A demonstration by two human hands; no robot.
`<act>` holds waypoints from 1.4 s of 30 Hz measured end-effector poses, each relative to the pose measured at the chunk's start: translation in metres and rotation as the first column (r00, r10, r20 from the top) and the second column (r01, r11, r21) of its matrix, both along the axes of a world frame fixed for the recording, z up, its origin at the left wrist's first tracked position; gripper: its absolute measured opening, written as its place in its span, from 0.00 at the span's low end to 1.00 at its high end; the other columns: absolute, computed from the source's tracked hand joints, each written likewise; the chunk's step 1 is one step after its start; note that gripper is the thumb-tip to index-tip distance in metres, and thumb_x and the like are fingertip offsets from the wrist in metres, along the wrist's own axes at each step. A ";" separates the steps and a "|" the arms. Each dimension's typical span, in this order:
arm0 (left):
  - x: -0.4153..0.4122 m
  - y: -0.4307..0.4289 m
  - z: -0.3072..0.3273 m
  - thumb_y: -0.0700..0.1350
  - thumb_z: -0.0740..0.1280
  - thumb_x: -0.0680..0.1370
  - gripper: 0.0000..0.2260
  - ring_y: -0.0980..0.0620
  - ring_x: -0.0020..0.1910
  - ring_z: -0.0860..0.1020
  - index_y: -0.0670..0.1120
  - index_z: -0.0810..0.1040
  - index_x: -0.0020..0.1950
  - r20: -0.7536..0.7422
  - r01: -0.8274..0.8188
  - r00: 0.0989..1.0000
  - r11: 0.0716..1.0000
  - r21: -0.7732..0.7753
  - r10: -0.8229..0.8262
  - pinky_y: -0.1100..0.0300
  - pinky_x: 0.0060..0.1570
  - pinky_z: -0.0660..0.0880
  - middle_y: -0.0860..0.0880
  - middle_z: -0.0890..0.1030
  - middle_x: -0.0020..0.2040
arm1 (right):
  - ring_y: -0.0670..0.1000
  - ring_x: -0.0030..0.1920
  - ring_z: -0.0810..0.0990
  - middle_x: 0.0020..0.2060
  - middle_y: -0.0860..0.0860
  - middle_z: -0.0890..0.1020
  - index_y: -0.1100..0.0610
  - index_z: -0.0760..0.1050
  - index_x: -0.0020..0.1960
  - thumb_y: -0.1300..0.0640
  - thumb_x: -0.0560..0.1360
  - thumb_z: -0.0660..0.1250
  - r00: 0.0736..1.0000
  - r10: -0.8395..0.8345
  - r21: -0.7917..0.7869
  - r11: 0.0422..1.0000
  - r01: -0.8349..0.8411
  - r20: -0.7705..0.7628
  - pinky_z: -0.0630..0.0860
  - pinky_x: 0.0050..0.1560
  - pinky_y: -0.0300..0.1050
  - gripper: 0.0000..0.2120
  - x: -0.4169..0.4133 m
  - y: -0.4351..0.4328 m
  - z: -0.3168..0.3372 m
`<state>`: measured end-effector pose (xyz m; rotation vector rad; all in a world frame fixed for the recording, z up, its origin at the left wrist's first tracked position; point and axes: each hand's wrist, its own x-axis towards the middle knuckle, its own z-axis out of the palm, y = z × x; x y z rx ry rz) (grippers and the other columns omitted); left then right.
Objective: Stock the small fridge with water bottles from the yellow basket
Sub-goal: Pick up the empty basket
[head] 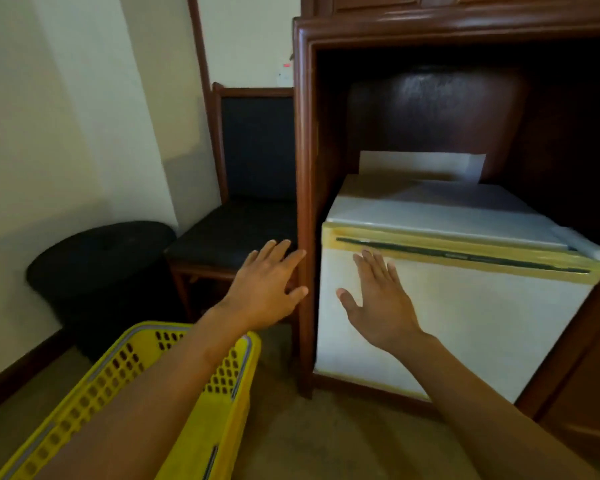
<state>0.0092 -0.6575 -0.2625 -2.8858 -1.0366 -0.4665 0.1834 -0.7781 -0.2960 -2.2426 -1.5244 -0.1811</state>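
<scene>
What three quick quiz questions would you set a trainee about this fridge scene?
1. True or false: the door of the small fridge is shut.
2. Pick one: what stands just to the left of the wooden cabinet that houses the fridge? A) a chair with a dark seat B) a washing machine C) a bookshelf
3. Short answer: what do the left hand and the right hand hold?

Key: 1 true. 2 A. 3 nothing; both are open with the fingers spread.
</scene>
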 end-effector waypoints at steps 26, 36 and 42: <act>-0.397 0.044 -0.244 0.49 0.67 0.78 0.17 0.46 0.53 0.74 0.51 0.67 0.66 -0.207 -0.794 0.371 0.195 -0.575 0.905 0.49 0.52 0.74 0.44 0.75 0.57 | 0.64 0.55 0.79 0.57 0.66 0.77 0.69 0.68 0.63 0.67 0.74 0.66 0.427 -0.447 -0.412 0.894 0.177 -0.786 0.72 0.46 0.51 0.19 -0.261 0.058 -0.224; -0.370 0.030 0.002 0.62 0.68 0.76 0.24 0.50 0.37 0.81 0.48 0.73 0.63 -0.169 -0.730 0.302 0.113 -0.674 0.938 0.56 0.37 0.76 0.51 0.81 0.37 | 0.56 0.37 0.75 0.36 0.50 0.73 0.54 0.67 0.48 0.66 0.71 0.69 0.417 -0.356 -0.332 0.934 0.132 -0.836 0.72 0.38 0.50 0.13 -0.205 0.054 0.028; -0.354 0.065 0.163 0.61 0.70 0.75 0.21 0.48 0.36 0.81 0.47 0.70 0.54 -0.174 -0.679 0.355 0.126 -0.723 0.919 0.49 0.41 0.81 0.48 0.81 0.38 | 0.53 0.33 0.75 0.37 0.55 0.76 0.62 0.69 0.52 0.65 0.74 0.69 0.473 -0.321 -0.287 0.947 0.145 -0.821 0.66 0.29 0.42 0.11 -0.179 0.075 0.194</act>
